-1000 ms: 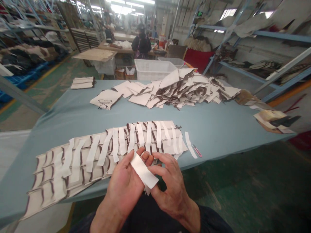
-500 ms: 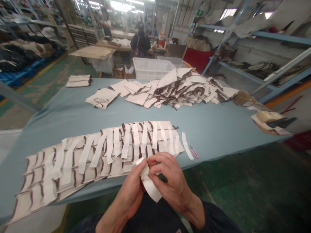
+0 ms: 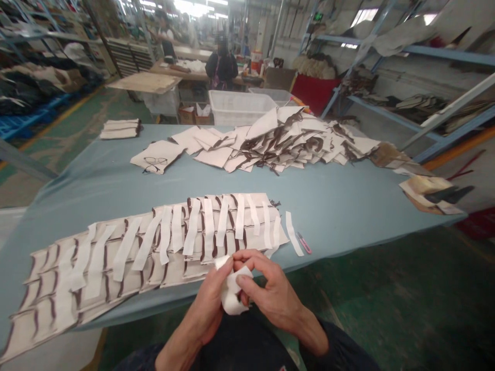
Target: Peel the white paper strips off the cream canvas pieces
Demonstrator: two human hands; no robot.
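Just in front of the table's near edge, a white strip [image 3: 233, 304] is bent and curled between both hands. My left hand [image 3: 207, 299] is closed on its left side, thumb on top. My right hand [image 3: 276, 296] pinches the strip's raised end between thumb and fingers; part of the strip is hidden behind them. Beyond the hands, overlapping rows of cream pieces with dark brown edges [image 3: 172, 267] cover the near part of the table. Several white strips [image 3: 192, 226] lie across these rows. One loose strip [image 3: 294, 234] lies at their right, beside a pink-handled tool [image 3: 304, 243].
On the blue-covered table [image 3: 340, 206], a large heap of cream pieces [image 3: 286, 139] lies at the back. Glasses [image 3: 155, 161] rest on a piece at its left. A white plastic bin [image 3: 242, 105] stands behind the table, with a person [image 3: 221, 69] farther back. Shelving [image 3: 410, 118] rises at the right.
The strip's lower end, which hung down loosely, is now curled upward, with my right thumb and fingers closed on it. The view has shifted slightly to the right.
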